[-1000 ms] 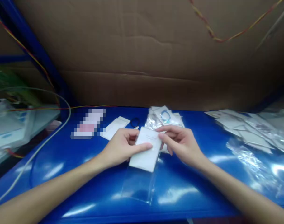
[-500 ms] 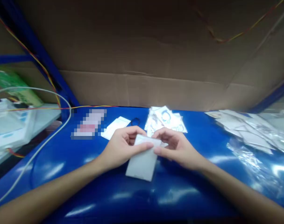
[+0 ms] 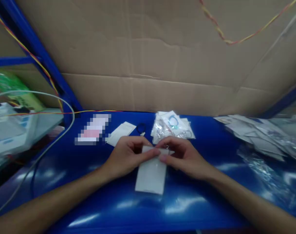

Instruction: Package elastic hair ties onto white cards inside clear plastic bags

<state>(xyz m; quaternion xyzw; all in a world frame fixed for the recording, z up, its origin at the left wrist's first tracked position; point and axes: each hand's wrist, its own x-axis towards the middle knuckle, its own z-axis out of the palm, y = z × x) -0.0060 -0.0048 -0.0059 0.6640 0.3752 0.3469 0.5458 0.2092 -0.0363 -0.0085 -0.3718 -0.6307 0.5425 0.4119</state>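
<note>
Between my hands is a white card in a clear plastic sleeve (image 3: 151,177), held over the blue table and hanging toward me. My left hand (image 3: 129,154) pinches its upper left part, thumb across the front and fingers behind. At the upper right corner, my right hand (image 3: 183,156) grips the sleeve's top edge between thumb and curled fingers, where a small piece of clear plastic sticks out. The fingertips behind the card are hidden. Just beyond my hands lie a dark bracelet (image 3: 140,129) and a pile of bagged cards with bracelets (image 3: 173,125).
White cards (image 3: 122,132) and a pixelated rectangular item (image 3: 93,130) lie at the left. More bagged cards (image 3: 260,135) and loose clear bags (image 3: 267,172) spread across the right. A white cable (image 3: 71,113) loops over the left edge. Cardboard (image 3: 150,58) walls the back.
The sleeved card has swung to hang straighter, its lower end shifting slightly right and toward me. Both hands keep their hold, moving down a little. The picture is brighter.
</note>
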